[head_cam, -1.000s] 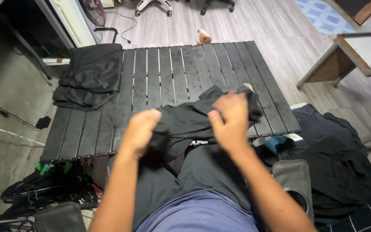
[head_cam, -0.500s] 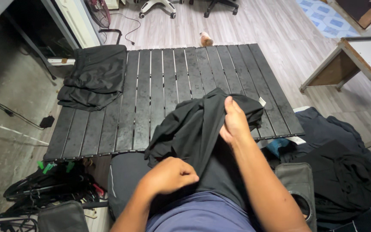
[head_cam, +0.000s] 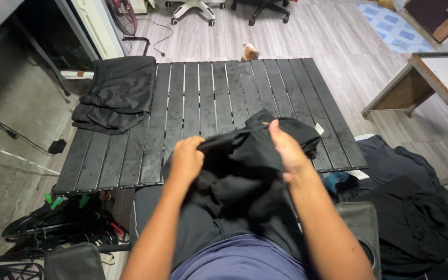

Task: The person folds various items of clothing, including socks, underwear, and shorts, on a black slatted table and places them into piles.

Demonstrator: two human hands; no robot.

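Observation:
A crumpled black garment (head_cam: 245, 155) with a small white tag hangs over the near edge of a black slatted table (head_cam: 203, 98). My left hand (head_cam: 185, 161) grips the garment's left side near the table edge. My right hand (head_cam: 286, 153) holds the cloth on its right side, thumb up. Both hands lift the fabric just above my lap. A folded stack of black garments (head_cam: 117, 93) rests on the table's far left corner.
A heap of dark clothes (head_cam: 405, 202) lies on the floor at right. Black hangers with green clips (head_cam: 63, 223) sit at lower left. A wooden bench (head_cam: 426, 78) stands at right, office chair bases at the top, a small orange-and-white animal (head_cam: 248, 52) beyond the table.
My left hand rose from my lap and took hold of the garment's left side. The cloth is now bunched between both hands, closer to me.

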